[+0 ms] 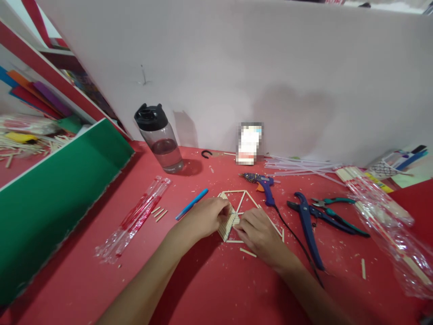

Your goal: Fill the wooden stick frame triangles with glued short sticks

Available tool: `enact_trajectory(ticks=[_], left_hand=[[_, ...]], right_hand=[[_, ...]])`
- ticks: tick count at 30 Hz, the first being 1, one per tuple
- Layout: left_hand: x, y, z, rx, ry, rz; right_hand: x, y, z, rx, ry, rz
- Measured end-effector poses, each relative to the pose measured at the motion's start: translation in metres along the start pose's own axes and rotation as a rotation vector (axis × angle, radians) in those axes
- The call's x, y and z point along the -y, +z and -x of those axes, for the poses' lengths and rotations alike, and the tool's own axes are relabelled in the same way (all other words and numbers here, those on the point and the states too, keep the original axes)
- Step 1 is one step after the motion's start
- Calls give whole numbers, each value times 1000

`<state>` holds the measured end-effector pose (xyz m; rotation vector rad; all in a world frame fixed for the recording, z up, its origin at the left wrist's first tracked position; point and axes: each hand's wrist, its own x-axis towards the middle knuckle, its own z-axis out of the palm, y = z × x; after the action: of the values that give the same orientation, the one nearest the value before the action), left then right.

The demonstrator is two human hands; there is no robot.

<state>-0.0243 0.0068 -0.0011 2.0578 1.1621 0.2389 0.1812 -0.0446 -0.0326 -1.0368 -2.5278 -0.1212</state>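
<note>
A small frame of pale wooden sticks (235,191) lies on the red table, with a slatted panel of close-set sticks (226,229) on its left part. My left hand (211,215) is closed, its fingertips gripping the panel's upper left side. At the panel's right edge, my right hand (257,234) has its fingers bent and pressed together on the sticks. Whether it pinches a single small piece is hidden by the fingers. A loose stick (248,252) rests just below the frame. A blue pen (191,204) lies to the left of my left hand.
Beyond my right hand lie a purple glue gun (264,183) with its cord, a blue cutter (307,230) and green-handled pliers (340,201). Packaged chopsticks (379,198) are at right. A water bottle (160,142), phone (249,143) and green board (67,198) stand around.
</note>
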Motion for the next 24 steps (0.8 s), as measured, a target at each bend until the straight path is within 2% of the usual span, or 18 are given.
enact_trajectory(ticks=[6, 10, 14, 24], left_hand=[[0, 0, -1, 10, -26, -29], [2, 0, -2, 11, -14, -26], [4, 0, -2, 3, -9, -19], [4, 1, -1, -7, -9, 11]], right_hand=[[-2, -8, 4, -81, 92, -168], [-5, -10, 9, -88, 153, -180], [-7, -5, 10, -78, 159, -171], [-6, 7, 12, -160, 130, -183]])
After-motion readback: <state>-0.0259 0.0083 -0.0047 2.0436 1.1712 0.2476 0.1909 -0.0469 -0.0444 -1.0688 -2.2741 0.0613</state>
